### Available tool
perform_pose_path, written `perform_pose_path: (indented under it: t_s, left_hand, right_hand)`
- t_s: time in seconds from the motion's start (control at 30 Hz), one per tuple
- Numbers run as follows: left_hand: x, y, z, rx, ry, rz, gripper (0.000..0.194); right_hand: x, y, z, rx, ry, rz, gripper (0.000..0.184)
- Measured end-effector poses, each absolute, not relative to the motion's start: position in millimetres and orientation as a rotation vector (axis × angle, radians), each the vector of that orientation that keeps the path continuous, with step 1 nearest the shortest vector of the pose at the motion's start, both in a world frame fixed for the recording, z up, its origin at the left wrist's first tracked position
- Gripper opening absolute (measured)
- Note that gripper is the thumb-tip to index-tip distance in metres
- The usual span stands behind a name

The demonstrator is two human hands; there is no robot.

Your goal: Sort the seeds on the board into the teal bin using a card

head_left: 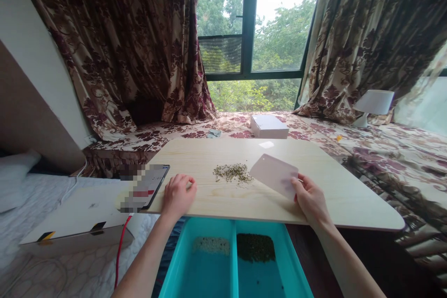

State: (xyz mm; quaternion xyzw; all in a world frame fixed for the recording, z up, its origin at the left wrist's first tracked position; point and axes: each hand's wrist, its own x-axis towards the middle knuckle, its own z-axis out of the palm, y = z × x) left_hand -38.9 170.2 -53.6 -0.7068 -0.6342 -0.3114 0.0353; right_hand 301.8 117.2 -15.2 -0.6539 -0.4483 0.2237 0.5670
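My right hand [310, 195] pinches the near right corner of a thin, pale plastic sheet [274, 172] between thumb and fingers. The sheet is tilted, and its far left corner reaches the edge of a loose scatter of small greenish-brown grains [232, 172] on the light wooden tabletop [335, 181]. Left of the grains, my left hand [179, 193] rests on the table with its fingers loosely curled; nothing shows in it. Below the near table edge is a turquoise two-part bin [234, 260]. Whitish grains [211, 245] lie in its left compartment, dark green grains [256, 247] in the right.
A phone [157, 186] with a red cable [121, 247] stands at the table's left edge, beside a white carton [77, 216] on the bed. Behind the table are a white box [269, 125], a small grey-green packet [214, 133] and a lamp [373, 102].
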Motion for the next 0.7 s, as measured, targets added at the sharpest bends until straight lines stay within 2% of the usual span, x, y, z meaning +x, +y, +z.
perform_pose_path:
  t_s: [0.23,0.53,0.7]
  left_hand:
    - [-38.9,170.7,-53.9,-2.159,-1.959,-0.943,0.012]
    - [-38.7,170.4,-53.0,-2.170,-1.952,-0.953,0.011]
    - [-38.8,170.5,-53.7,-2.166,-1.948,-0.963,0.011]
  right_hand:
    - [289.5,118.2,-19.8,-1.439,-1.122,0.665,0.043]
    - [291.2,103.3,-15.4,-1.502,-1.037,0.571,0.038]
    - [299.8,90.2,-18.7,-1.540,-0.988,0.566,0.043]
